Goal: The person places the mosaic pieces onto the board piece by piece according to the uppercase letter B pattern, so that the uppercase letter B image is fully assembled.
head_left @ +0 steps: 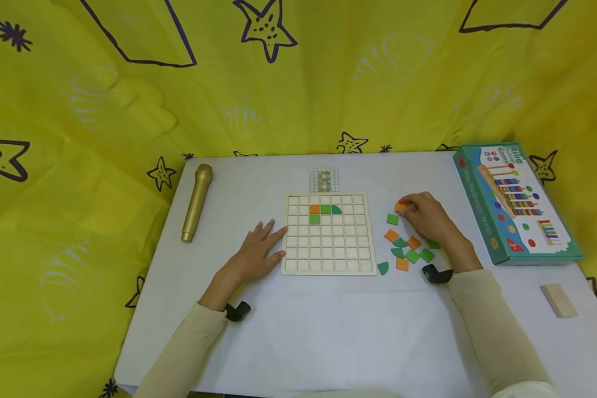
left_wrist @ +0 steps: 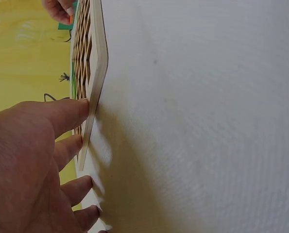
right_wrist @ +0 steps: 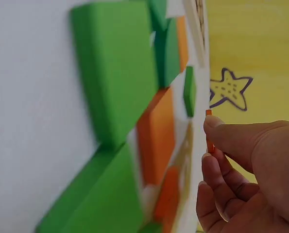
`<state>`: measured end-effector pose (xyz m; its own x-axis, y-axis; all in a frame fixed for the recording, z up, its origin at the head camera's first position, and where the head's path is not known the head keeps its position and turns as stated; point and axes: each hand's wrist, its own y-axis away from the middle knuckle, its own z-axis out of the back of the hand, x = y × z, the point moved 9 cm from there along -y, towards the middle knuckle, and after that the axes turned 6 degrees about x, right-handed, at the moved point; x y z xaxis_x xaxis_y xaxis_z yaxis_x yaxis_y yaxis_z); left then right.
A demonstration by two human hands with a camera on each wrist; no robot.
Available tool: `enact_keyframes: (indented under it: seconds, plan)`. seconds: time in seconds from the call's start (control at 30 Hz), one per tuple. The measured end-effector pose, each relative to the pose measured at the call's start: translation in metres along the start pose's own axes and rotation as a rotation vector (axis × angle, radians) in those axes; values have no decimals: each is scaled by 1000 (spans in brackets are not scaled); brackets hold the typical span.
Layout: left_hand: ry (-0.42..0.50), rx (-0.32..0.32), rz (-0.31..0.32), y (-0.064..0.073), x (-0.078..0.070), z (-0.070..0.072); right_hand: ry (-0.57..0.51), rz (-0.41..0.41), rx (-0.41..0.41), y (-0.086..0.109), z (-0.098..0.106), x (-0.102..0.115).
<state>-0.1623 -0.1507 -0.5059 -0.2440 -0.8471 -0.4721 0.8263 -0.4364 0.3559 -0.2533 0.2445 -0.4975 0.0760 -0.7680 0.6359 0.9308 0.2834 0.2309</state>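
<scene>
My right hand [head_left: 426, 217] pinches an orange square tile [head_left: 401, 207] between thumb and fingers, to the right of the board; the right wrist view shows the tile [right_wrist: 210, 113] edge-on. My left hand [head_left: 256, 252] lies with spread fingers, thumb and index fingertip at the left edge of the wooden grid board [head_left: 328, 252]. In the board's upper cells sit an orange square [head_left: 314, 209], a green square [head_left: 325, 209] and a dark green quarter circle [head_left: 336, 209] in a row, with another green square [head_left: 315, 219] below the orange one. Several loose tiles [head_left: 412, 256] lie right of the board.
A small pattern card [head_left: 324, 179] touches the board's far edge. A gold microphone [head_left: 197, 204] lies at the table's left. At the right are a teal game box [head_left: 522, 204] and a small wooden block [head_left: 559, 300]. Yellow cloth [head_left: 298, 99] hangs behind the white table [head_left: 298, 342].
</scene>
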Motion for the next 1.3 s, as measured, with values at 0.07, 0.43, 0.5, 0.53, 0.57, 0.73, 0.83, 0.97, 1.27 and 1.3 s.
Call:
enact_keyframes:
  seconds: [0.07,0.43,0.5,0.53,0.57,0.73,0.83,0.97,1.27,1.3]
  plan:
    - [0,2,2,0,0,0,-14,0,3,-1,-2,8]
    - [-1,0,4,0,1,-1,-37,78,81,-13,-46,71]
    - [0,1,5,0,0,-1,-23,108,95,-16,-56,82]
    - [1,1,5,0,0,-1,-25,119,101,-17,-60,87]
    - [3,1,5,0,0,0,-26,129,106,-18,-64,91]
    - [5,-5,2,0,0,0,-28,163,125,-25,-81,108]
    - [0,-7,-1,1,-1,0,-32,187,119,-27,-87,114]
    - [-2,-7,-3,0,0,-1,-16,217,103,-27,-92,119]
    - [-2,-8,3,1,-1,0,13,214,89,-23,-91,128]
    - [0,-7,5,1,-1,0,15,214,90,-23,-92,128]
